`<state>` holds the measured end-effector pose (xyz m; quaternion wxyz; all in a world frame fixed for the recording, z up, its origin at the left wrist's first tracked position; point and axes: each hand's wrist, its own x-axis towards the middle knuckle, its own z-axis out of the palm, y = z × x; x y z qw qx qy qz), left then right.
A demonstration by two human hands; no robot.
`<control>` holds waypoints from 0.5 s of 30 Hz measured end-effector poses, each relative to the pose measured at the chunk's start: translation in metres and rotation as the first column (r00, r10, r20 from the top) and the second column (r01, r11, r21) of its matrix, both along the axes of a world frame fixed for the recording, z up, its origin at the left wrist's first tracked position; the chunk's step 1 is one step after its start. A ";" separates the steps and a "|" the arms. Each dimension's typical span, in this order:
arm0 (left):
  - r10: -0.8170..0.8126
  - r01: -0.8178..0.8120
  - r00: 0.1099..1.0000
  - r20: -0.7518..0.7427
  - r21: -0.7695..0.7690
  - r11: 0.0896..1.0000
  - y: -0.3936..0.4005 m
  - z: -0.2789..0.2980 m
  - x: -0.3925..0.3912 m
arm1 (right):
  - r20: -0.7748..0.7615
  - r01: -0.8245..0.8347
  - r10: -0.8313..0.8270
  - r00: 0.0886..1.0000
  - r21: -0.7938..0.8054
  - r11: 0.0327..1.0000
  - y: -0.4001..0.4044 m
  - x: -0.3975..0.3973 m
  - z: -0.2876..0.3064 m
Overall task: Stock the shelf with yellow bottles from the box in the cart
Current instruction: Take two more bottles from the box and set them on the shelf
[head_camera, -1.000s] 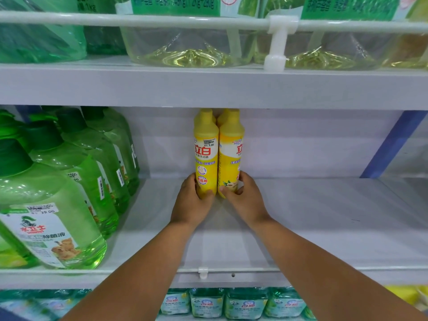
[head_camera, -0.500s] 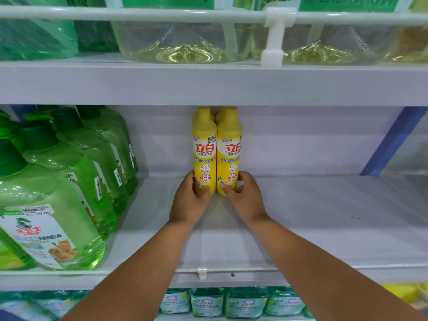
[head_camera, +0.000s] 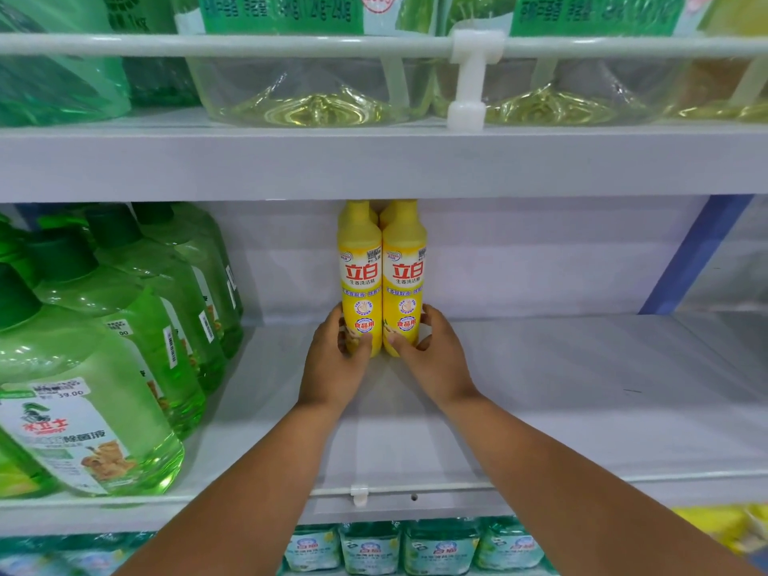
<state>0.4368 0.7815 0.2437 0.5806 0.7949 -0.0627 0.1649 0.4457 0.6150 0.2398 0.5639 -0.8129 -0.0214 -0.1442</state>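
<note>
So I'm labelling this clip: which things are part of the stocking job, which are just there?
Job: left hand, right hand, two front yellow bottles, shelf.
Just there: green bottles, clear refill pouches, teal packs.

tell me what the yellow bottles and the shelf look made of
Yellow bottles: likely opaque plastic, smooth and slightly glossy, with soft highlights on the shoulders and printed labels. Shelf: probably painted metal, pale grey and matte, with a thin flat edge and a small hole in the front lip; the coating could hide another material.
</note>
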 end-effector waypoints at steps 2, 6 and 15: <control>-0.007 0.007 1.000 0.003 -0.012 1.000 0.000 0.002 -0.002 | 0.004 0.002 -0.002 1.000 -0.028 1.000 0.001 0.000 0.000; -0.018 0.018 1.000 -0.015 -0.042 0.999 -0.001 0.001 -0.002 | -0.002 0.014 -0.014 1.000 -0.030 0.999 0.000 -0.001 0.000; -0.084 0.085 0.996 0.009 -0.056 0.995 0.011 0.035 0.020 | 0.068 -0.005 0.013 0.998 -0.114 0.993 -0.006 0.010 0.041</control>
